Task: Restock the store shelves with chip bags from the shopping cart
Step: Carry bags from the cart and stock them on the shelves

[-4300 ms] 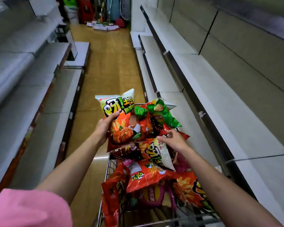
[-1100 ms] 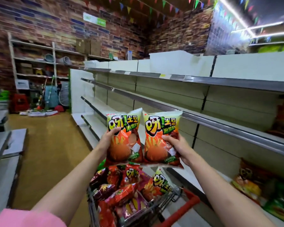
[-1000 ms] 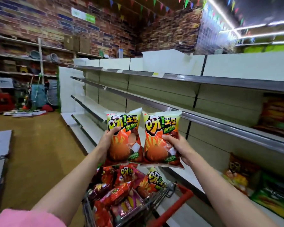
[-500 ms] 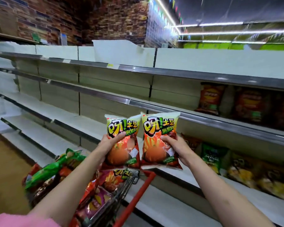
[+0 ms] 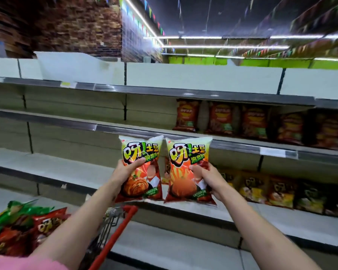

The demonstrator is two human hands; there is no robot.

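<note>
Swung round from aisle to shelves, both bags up.
Left hand [image 5: 125,172] grips one chip bag [image 5: 141,168], right hand [image 5: 205,178] another bag [image 5: 189,168]; shelf [image 5: 66,170] mostly bare, cart [image 5: 113,236] loaded.

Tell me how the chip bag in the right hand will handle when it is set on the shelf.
The chip bag looks puffed with air, so it is probably light for its size. The right hand dents its glossy film, so it is likely soft, perhaps slippery. Stood upright on the shelf, it may tip.
</note>
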